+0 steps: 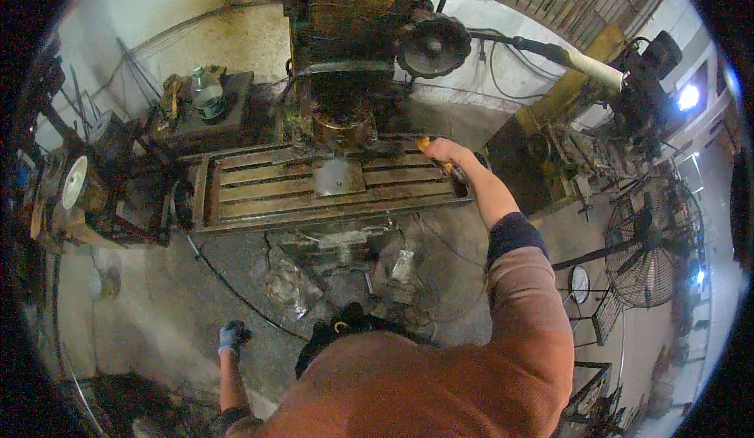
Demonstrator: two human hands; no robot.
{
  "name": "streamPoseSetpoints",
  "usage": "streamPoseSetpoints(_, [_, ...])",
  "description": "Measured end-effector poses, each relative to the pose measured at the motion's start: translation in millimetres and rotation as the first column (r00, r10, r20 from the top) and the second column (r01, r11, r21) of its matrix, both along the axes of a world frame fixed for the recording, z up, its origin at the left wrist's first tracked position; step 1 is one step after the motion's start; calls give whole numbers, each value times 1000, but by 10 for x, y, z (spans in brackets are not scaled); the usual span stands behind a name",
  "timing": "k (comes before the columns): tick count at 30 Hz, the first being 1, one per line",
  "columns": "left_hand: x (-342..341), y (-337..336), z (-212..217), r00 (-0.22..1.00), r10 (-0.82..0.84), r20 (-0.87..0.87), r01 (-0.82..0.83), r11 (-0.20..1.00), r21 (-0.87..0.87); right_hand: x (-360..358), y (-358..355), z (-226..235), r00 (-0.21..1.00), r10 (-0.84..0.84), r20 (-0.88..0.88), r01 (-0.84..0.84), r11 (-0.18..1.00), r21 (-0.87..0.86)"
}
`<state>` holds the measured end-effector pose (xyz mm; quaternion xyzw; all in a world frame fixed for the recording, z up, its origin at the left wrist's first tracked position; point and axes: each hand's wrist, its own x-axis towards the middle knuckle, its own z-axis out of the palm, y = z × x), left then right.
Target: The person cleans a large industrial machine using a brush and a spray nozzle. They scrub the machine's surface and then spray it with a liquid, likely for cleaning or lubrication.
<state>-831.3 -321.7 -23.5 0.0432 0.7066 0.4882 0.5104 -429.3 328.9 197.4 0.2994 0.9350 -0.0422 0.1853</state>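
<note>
My right hand [449, 153], bare, reaches over the right end of a slotted milling machine table [267, 196]. Its fingers are wrapped round a small yellow-orange tool [424, 144]; a slim dark part seems to point left from it toward the spindle. Under the spindle head [342, 120], a square metal plate [339, 177] with a small dark hole sits on the table, its upper part hazy white. Low at the left hangs my left hand [234, 336] in a grey-blue glove with dark fingers. These are curled, nothing visible in them, well away from the machine.
A round handwheel [433, 45] juts from the machine's upper right. A caged fan [653, 241] stands to the right. On a dark bench [228, 116] at the back left is a clear plastic bottle [207, 94]. A black hose [243, 300] crosses the floor.
</note>
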Motion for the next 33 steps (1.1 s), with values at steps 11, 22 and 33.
streamPoseSetpoints(11, [-45,-1346,-614,891,385,242,-407,912,46,-1014,197,100,988,-154,29,155,936,-315])
streamPoseSetpoints(22, [500,-811,-819,-126,-739,-662,518,520,-679,734,628,268,888,-317,333,306,948,86])
streamPoseSetpoints(33, [654,27,-763,813,-249,-526,358,927,115,1825,-1594,-230,778,-627,-30,628,777,53])
